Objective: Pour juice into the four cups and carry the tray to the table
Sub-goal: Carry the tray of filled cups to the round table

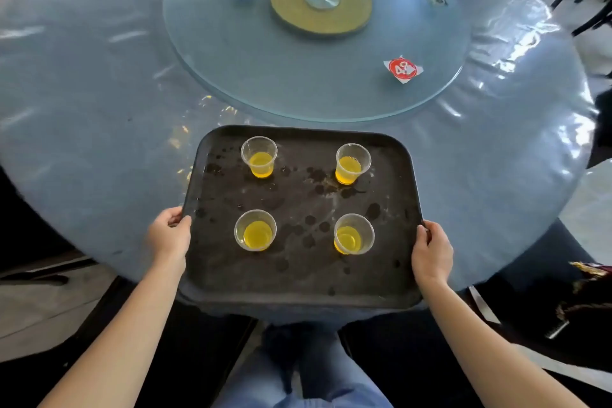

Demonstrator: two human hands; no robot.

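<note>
four cups (258,157) on tray (298,288), tray on table (99,142)

Both forearms are bare, with no sleeves, watch or rings showing. Blue denim jeans (318,384) cover the person's legs below.

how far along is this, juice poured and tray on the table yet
Done: all four cups hold yellow juice. In hand: the left hand and right hand grip the tray at its sides, over the round table's near edge. Left: whether it rests there can't be told; the hands haven't let go.
</note>
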